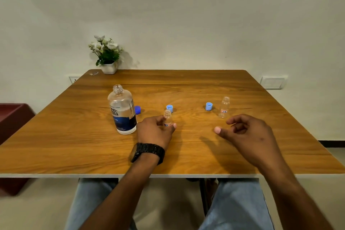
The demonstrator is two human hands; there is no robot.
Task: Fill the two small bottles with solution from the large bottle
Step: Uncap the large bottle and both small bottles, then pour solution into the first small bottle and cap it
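The large clear bottle (pixel 122 111) with a dark blue label stands uncapped at the table's centre left, its dark blue cap (pixel 137 109) lying just behind it. My left hand (pixel 155 131) holds one small clear bottle (pixel 167 118) upright on the table, fingers curled round its base. Its light blue cap (pixel 169 108) lies right behind. A second small bottle (pixel 224 107) stands open to the right with its light blue cap (pixel 209 106) beside it. My right hand (pixel 244 132) hovers in front of that bottle, fingers loosely curled, holding nothing.
A white pot of artificial flowers (pixel 107 55) stands at the far left corner of the wooden table (pixel 186 151), against the wall. A dark red box (pixel 11 117) sits left of the table. My knees are under the near edge.
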